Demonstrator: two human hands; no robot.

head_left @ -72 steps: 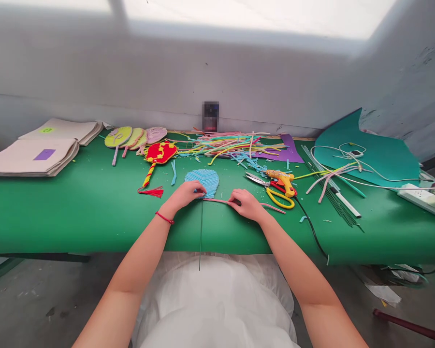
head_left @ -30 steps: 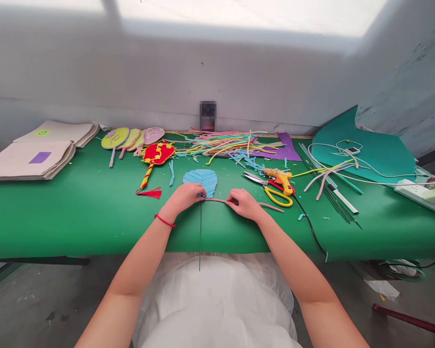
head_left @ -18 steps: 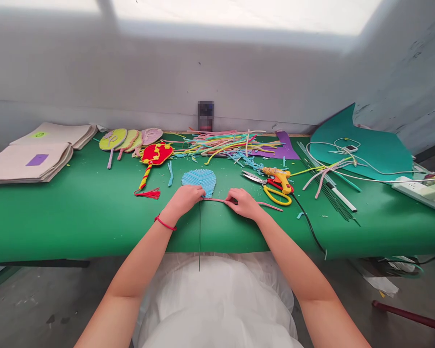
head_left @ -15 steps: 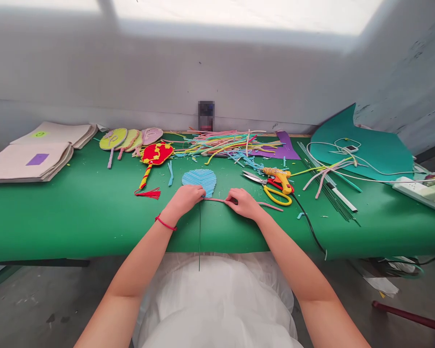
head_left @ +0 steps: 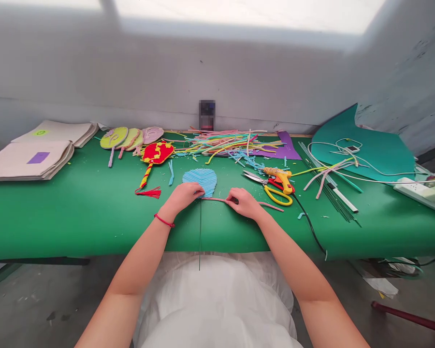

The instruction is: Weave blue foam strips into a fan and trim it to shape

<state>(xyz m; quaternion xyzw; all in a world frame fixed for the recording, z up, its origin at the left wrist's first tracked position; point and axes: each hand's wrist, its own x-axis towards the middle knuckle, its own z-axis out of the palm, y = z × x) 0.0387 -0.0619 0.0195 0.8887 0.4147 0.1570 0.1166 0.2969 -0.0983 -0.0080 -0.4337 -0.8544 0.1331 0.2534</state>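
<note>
A blue ribbed fan-shaped piece [head_left: 201, 180] made of pipe cleaner lies flat on the green table in front of me. At its lower tip my left hand [head_left: 188, 195] is closed, pinching the end of a pink pipe cleaner [head_left: 216, 198] against the base. Its fingertips partly cover that spot. A thin green wire [head_left: 200, 229] runs from there down past the table's edge. To the right, my right hand [head_left: 241, 201] pinches the same pink pipe cleaner between thumb and fingers. The free end of the strip sticks out beyond that wrist.
Scissors [head_left: 275, 194] and a yellow glue gun [head_left: 283, 180] lie right of my hands. A red fan [head_left: 158, 153] with a tassel is at the left, near several pale fans [head_left: 116, 137]. Behind is a pile of pipe cleaners [head_left: 224, 144]; a power strip [head_left: 409, 186] sits far right.
My left hand's fingers have shifted very slightly at the base of the blue piece. My right hand keeps its place on the pink pipe cleaner.
</note>
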